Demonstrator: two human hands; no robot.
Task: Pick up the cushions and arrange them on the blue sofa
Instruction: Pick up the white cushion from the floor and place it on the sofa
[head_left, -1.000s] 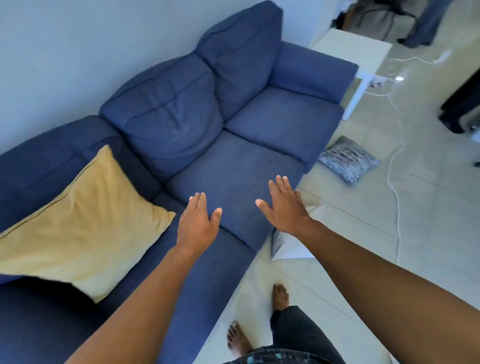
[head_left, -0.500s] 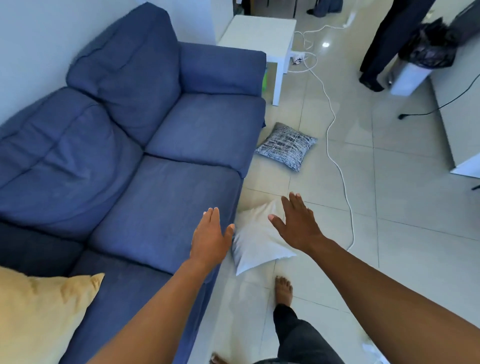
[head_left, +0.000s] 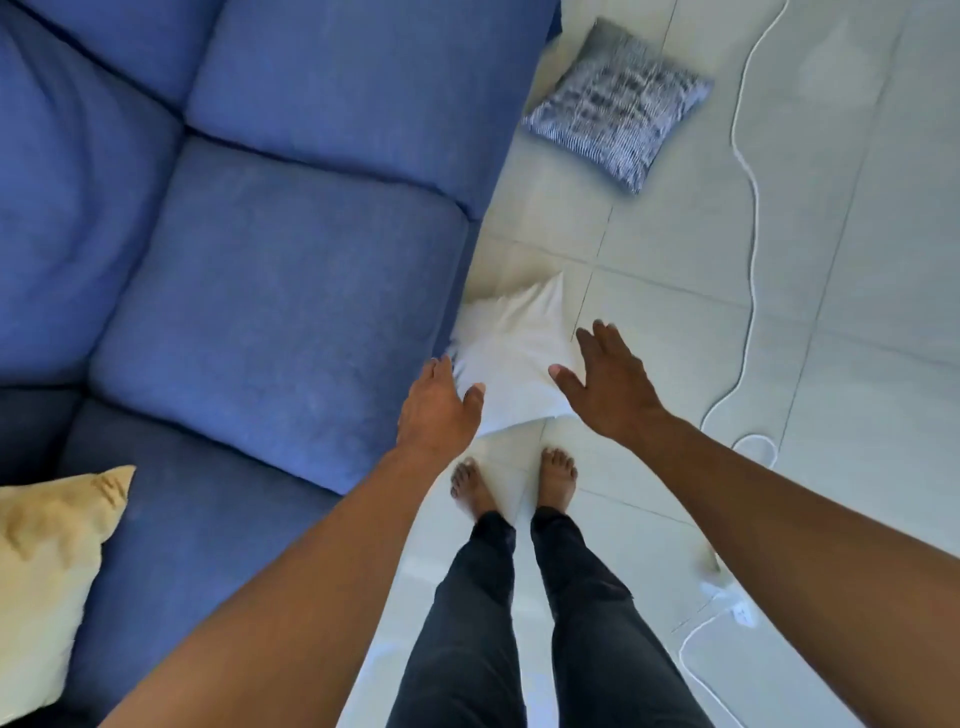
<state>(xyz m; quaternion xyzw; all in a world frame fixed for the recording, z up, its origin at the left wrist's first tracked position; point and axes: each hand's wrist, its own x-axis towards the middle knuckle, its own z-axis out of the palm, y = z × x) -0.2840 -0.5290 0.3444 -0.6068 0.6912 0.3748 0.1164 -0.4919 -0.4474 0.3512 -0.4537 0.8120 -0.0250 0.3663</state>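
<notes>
A white cushion (head_left: 514, 353) lies on the floor tiles against the front edge of the blue sofa (head_left: 270, 270). My left hand (head_left: 439, 410) hovers over its left side and my right hand (head_left: 608, 384) over its right side, both with fingers spread and holding nothing. A grey patterned cushion (head_left: 618, 104) lies on the floor farther away, beside the sofa's end. A yellow cushion (head_left: 47, 561) rests on the sofa seat at the lower left.
A white cable (head_left: 748, 218) snakes across the tiles on the right and loops near my right arm. My bare feet (head_left: 514, 480) stand just below the white cushion. The sofa fills the left half of the view.
The view has tilted down toward the floor. Both hands have dropped toward the white cushion, now flanking it. The yellow cushion stays on the sofa.
</notes>
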